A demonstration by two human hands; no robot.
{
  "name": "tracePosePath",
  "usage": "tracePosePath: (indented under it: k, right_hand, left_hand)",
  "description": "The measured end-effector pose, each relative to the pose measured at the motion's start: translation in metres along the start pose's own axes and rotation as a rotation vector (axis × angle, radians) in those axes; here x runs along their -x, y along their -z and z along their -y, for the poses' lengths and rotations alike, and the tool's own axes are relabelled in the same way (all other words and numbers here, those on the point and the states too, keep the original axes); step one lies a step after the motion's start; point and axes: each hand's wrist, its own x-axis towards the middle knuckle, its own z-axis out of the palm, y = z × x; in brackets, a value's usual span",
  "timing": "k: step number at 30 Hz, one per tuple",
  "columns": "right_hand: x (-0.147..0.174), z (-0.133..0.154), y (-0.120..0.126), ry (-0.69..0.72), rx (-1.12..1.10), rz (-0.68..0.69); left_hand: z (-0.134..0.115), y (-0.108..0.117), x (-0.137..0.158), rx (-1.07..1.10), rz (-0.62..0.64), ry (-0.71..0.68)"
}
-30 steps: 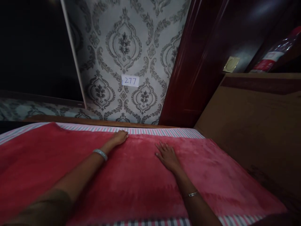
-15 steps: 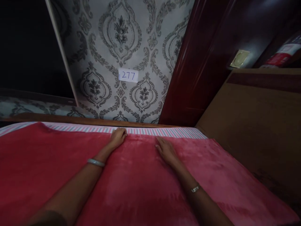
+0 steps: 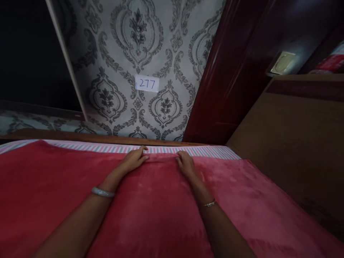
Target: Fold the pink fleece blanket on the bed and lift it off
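Note:
A plush red blanket (image 3: 158, 200) lies spread over a striped sheet (image 3: 212, 151) in pink, grey and white. At the blanket's far edge rests my left hand (image 3: 133, 160), its thumb and index finger apart, with a bangle on the wrist. To its right, my right hand (image 3: 186, 164) has its fingers curled over the same edge and pinches the cloth; a thin bracelet circles that wrist. Between the two hands the blanket's edge forms a low, straight fold. The undersides of the fingers are hidden.
Behind the bed stands a patterned wall with a paper label (image 3: 147, 83) reading 277. A dark screen-like panel (image 3: 34, 57) is at left. On the right are a dark red glossy post (image 3: 209, 82), a brown board (image 3: 292, 132) and a red-labelled bottle (image 3: 331, 61).
My right hand has gone from lying flat to curling at the blanket's edge, slightly farther forward. My left thumb and index finger have spread apart. A fold has appeared between the hands.

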Motion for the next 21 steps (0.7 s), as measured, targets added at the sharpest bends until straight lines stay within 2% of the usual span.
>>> tracePosePath:
  k: [4, 7, 9, 11, 14, 17, 21]
  right_hand:
    - [0.003, -0.001, 0.021, -0.062, -0.139, 0.145]
    - [0.001, -0.005, 0.044, -0.066, -0.459, 0.316]
    - [-0.002, -0.008, 0.05, -0.085, -0.592, 0.384]
    - [-0.004, -0.009, 0.045, -0.107, -0.491, 0.362]
    - [-0.005, -0.01, 0.022, -0.157, -0.202, 0.281]
    - [-0.005, -0.011, 0.005, -0.169, -0.117, 0.209]
    - [-0.006, -0.012, 0.0, -0.114, 0.029, 0.126]
  left_hand:
    - [-0.003, 0.023, 0.001, 0.036, 0.073, 0.01]
    - [-0.006, 0.05, 0.006, 0.242, 0.181, -0.058]
    - [-0.008, 0.056, 0.007, 0.272, 0.23, -0.072]
    - [-0.007, 0.047, 0.006, 0.088, 0.233, 0.008]
    - [-0.004, 0.02, -0.001, -0.184, 0.225, 0.131]
    - [0.002, 0.003, -0.006, -0.217, 0.205, 0.13]
    - [0.009, 0.003, -0.009, -0.244, 0.224, 0.12]
